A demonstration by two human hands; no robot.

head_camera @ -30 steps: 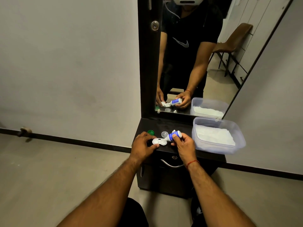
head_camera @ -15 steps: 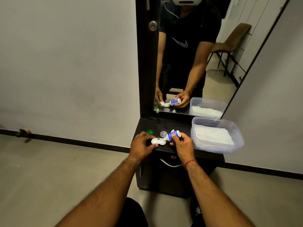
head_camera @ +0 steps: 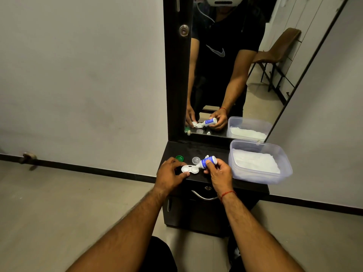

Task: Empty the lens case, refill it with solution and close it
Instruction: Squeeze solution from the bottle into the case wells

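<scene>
Lens case (head_camera: 189, 169), white, two round wells, uncapped.

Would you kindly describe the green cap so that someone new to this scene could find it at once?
Start at the dark cabinet top under the tall mirror. Near its left edge, just beyond the knuckles of the left hand, lies the green cap. It is the only green item there: the round cap beside it is clear, and the lens case is white.

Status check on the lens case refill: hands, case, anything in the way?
Left hand steadies lens case. Right hand tips solution bottle over its right well. Green cap and clear cap off, clear of work.
</scene>
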